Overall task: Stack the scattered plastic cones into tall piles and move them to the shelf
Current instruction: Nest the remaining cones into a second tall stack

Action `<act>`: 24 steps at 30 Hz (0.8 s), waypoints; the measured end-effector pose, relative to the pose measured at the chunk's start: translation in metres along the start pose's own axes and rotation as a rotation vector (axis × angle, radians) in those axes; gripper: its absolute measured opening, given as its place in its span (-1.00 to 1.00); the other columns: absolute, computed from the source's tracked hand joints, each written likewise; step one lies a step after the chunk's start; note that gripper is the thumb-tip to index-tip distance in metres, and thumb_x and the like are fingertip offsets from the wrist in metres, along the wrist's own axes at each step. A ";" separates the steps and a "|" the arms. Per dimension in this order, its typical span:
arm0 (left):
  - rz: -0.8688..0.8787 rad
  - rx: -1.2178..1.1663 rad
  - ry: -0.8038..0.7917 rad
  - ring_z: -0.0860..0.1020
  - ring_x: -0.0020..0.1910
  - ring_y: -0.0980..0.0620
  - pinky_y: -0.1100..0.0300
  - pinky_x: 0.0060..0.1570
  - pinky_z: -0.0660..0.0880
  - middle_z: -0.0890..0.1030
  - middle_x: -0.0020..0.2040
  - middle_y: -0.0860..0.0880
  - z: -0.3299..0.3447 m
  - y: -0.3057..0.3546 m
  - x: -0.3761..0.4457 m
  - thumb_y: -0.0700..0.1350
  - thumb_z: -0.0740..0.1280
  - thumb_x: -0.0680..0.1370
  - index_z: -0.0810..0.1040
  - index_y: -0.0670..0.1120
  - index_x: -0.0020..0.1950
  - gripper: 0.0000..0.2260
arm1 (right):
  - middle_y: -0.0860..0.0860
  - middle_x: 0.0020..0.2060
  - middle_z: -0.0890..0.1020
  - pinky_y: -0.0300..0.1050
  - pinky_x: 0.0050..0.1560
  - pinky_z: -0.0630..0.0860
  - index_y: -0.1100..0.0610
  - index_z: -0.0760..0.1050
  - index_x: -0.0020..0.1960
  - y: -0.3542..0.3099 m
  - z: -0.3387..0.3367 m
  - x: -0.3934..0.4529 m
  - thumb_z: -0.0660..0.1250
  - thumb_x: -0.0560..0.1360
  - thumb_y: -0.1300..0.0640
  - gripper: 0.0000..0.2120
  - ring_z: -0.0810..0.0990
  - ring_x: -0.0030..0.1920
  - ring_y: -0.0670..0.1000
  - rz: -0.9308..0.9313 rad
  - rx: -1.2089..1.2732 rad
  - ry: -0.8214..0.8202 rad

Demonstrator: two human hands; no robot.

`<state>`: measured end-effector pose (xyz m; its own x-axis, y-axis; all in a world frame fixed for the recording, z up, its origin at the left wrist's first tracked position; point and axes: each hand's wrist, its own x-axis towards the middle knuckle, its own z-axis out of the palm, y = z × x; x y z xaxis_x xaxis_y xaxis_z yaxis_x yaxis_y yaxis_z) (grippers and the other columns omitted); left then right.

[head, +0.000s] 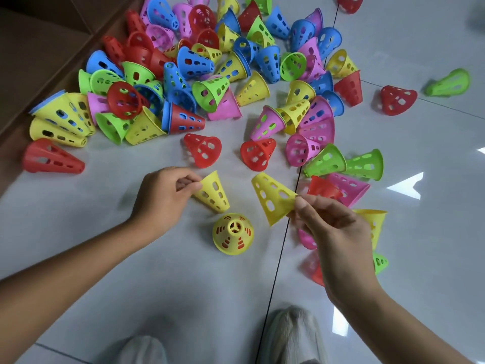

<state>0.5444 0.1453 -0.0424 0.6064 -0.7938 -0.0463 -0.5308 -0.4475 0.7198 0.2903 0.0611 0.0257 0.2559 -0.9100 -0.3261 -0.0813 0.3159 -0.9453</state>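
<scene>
Many perforated plastic cones in red, blue, green, yellow and pink lie scattered over a glossy pale floor [183, 285]. My left hand [160, 198] pinches the rim of a yellow cone [213, 191], held tilted. My right hand [333, 232] pinches the rim of a second yellow cone [273, 198], its narrow end pointing up and left. Between and just below them a yellow cone [233, 237] stands upright on the floor, with red showing through its holes. The big heap of cones [204, 74] spreads beyond my hands.
A brown wooden surface [39, 61] borders the floor at the upper left, with cones against it. Stray red cone [397, 99] and green cone [448, 82] lie at the right. More cones sit under my right wrist. Two pale slippered feet [291, 334] are at the bottom.
</scene>
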 end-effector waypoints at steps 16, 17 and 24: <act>-0.545 -1.034 0.144 0.64 -0.15 0.03 0.28 -0.12 0.60 0.67 -0.10 -0.11 -0.056 0.012 -0.077 -0.26 0.32 0.58 0.61 -0.17 -0.02 -0.92 | 0.16 -0.26 0.65 -0.15 -0.13 0.63 0.28 0.55 0.10 0.019 0.038 -0.024 0.37 0.51 0.37 -0.83 0.67 -0.22 0.09 0.178 0.112 -0.193; -0.554 -1.075 0.137 0.65 -0.15 0.05 0.30 -0.13 0.59 0.68 -0.12 -0.08 -0.059 0.018 -0.080 -0.26 0.31 0.58 0.62 -0.16 -0.04 -0.91 | 0.15 -0.27 0.64 -0.16 -0.13 0.63 0.29 0.56 0.10 0.023 0.038 -0.023 0.37 0.52 0.37 -0.84 0.68 -0.22 0.09 0.183 0.090 -0.186; -0.546 -1.211 -0.024 0.66 -0.14 0.10 0.36 -0.19 0.56 0.71 -0.07 -0.06 -0.059 0.057 -0.088 -0.19 0.35 0.45 0.62 -0.20 0.02 -0.82 | 0.16 -0.20 0.68 -0.16 -0.10 0.64 0.22 0.63 0.00 0.040 0.032 -0.021 0.38 0.54 0.33 -0.91 0.70 -0.17 0.09 0.183 -0.100 -0.140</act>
<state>0.4952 0.2139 0.0433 0.5549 -0.6430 -0.5278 0.6424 -0.0719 0.7630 0.3130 0.1013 -0.0048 0.3582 -0.7918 -0.4947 -0.2314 0.4380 -0.8687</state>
